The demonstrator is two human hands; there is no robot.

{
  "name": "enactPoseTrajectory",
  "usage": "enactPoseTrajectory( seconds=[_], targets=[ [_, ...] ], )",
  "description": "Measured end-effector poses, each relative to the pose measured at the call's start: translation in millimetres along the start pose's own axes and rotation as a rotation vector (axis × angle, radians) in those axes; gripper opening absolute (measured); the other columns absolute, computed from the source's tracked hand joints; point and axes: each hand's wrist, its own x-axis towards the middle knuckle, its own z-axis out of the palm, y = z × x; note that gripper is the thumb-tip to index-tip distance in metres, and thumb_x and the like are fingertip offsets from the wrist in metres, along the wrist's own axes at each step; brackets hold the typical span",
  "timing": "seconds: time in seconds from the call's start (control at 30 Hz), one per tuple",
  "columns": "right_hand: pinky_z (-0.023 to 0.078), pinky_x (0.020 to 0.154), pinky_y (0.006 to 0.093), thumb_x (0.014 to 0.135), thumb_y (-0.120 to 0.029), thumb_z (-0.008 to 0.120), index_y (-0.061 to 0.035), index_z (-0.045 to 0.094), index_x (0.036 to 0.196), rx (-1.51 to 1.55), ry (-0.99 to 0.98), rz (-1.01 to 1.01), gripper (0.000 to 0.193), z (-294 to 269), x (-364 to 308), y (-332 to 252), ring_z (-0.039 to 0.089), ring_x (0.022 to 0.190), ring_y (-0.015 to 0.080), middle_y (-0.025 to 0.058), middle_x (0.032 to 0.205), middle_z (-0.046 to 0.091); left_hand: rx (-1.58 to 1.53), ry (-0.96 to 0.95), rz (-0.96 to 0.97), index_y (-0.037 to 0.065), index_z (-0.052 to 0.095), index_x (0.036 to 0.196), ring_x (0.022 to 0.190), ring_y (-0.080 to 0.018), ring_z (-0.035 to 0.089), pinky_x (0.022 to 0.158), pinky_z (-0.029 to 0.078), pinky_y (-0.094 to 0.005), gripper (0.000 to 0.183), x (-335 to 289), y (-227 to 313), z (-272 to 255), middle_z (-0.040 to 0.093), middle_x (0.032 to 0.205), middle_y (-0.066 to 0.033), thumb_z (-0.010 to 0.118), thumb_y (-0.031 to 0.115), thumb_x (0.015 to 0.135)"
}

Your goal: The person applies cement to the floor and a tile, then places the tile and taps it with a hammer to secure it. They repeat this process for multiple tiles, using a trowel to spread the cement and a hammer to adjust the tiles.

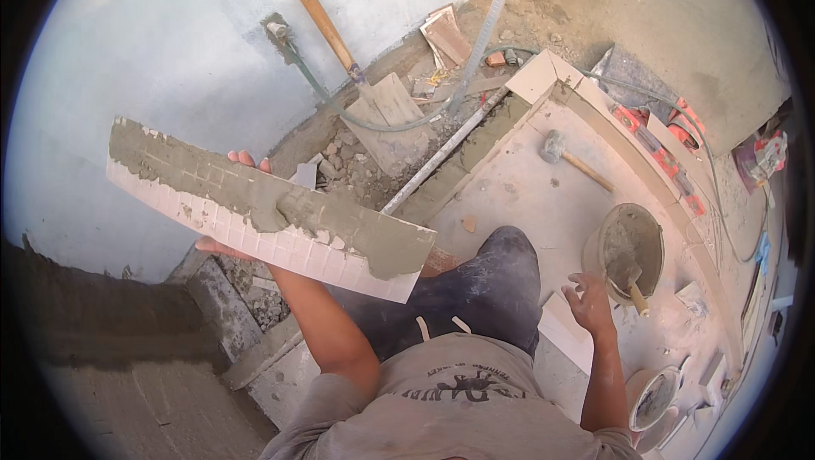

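Observation:
A long, pale tile (pixel 216 221) with a ribbed grid back lies across my left hand (pixel 226 248), held out at the left. Grey mortar (pixel 255 193) coats its far half in an uneven band and reaches the near edge at the right end. Fingertips curl over the tile's far edge while the palm is hidden beneath it. At the right, my right hand (pixel 592 303) holds nothing, its fingers bent but apart. Close to it stands a bucket (pixel 602 249) of mortar, from which a trowel's wooden handle (pixel 637 299) sticks out.
A hammer (pixel 577 159) lies on the pale floor ahead. Against the wall leans a shovel (pixel 386 116), with a green hose (pixel 340 112) across it. A straight metal bar (pixel 446 150) runs along the mortared step edge. A red level (pixel 658 150) rests by the curved tiled edge; a second bucket (pixel 632 396) stands lower right.

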Motion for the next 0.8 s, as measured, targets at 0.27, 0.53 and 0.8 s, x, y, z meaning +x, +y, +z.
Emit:
enactPoseTrajectory(
  seconds=[0.27, 0.53, 0.8],
  targets=[
    [0.047, 0.096, 0.0448, 0.088, -0.024, 0.072, 0.0015, 0.061, 0.124, 0.046, -0.026, -0.089, 0.045, 53.1, 10.3, -47.9, 0.058, 0.110, 0.0406, 0.0237, 0.122, 0.057, 0.230, -0.135, -0.174, 0.000, 0.016, 0.156, 0.141, -0.0449, 0.035, 0.122, 0.021, -0.0606, 0.132, 6.9, -3.5, 38.5, 0.036, 0.148, -0.0289, 0.074, 0.076, 0.065],
    [0.033, 0.111, 0.0568, 0.093, -0.044, 0.065, -0.0020, 0.053, 0.139, -0.140, 0.014, -0.059, 0.063, 119.7, 43.7, -75.9, 0.042, 0.130, 0.0496, 0.0315, 0.145, 0.039, 1.278, -0.357, -0.127, 0.003, 0.049, 0.145, 0.119, -0.0307, 0.052, 0.104, 0.041, -0.0432, 0.101, 18.1, -118.1, 82.4, 0.049, 0.127, -0.0149, 0.084, 0.054, 0.066],
    [0.031, 0.112, 0.0592, 0.093, -0.040, 0.064, 0.0008, 0.055, 0.135, -0.004, 0.041, 0.022, 0.059, 126.7, 62.4, -64.5, 0.040, 0.131, 0.0512, 0.0327, 0.143, 0.040, 1.800, -0.745, -0.307, 0.014, 0.047, 0.149, 0.128, -0.0466, 0.033, 0.110, 0.028, -0.0610, 0.102, -48.0, -299.8, 40.6, 0.037, 0.129, -0.0283, 0.086, 0.053, 0.063]
  ],
)
